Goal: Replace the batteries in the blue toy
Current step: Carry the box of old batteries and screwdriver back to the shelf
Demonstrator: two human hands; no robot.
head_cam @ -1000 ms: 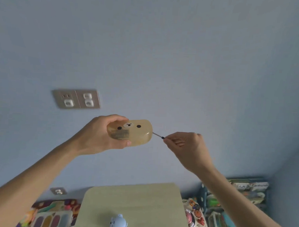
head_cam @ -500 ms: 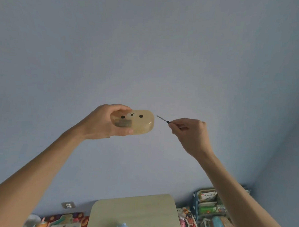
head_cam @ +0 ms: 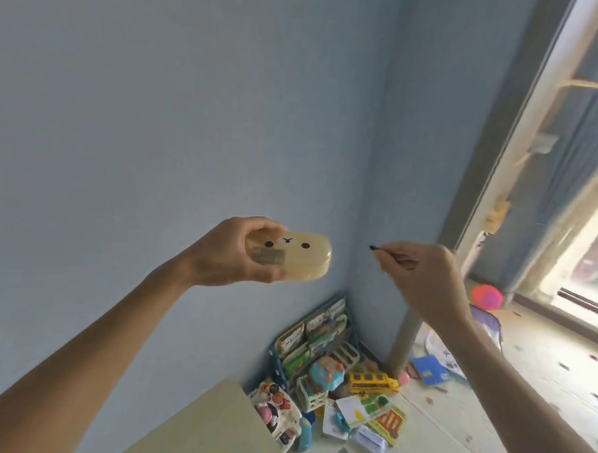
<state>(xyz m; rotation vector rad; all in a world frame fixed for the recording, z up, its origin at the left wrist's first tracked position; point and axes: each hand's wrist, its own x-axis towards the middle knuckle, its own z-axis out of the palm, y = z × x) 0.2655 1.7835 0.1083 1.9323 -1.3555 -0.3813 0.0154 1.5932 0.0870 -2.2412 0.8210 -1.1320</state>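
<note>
My left hand (head_cam: pixel 228 254) holds up a translucent beige case (head_cam: pixel 299 257) with a bear face printed on it, well above the table. Something dark shows through the case near my fingers. My right hand (head_cam: pixel 422 276) is raised to the right of the case, apart from it, and pinches a thin dark tool (head_cam: pixel 375 248) whose tip points left toward the case. The blue toy is out of view.
A corner of the pale wooden table (head_cam: pixel 210 428) shows at the bottom. Toys, books and a yellow bus (head_cam: pixel 369 383) are heaped in the room corner on the floor. A window (head_cam: pixel 581 238) and a pink ball (head_cam: pixel 487 297) are at the right.
The view has swung right, so the blue toy and most of the table left the frame. My right hand has drawn the thin tool farther away from the case.
</note>
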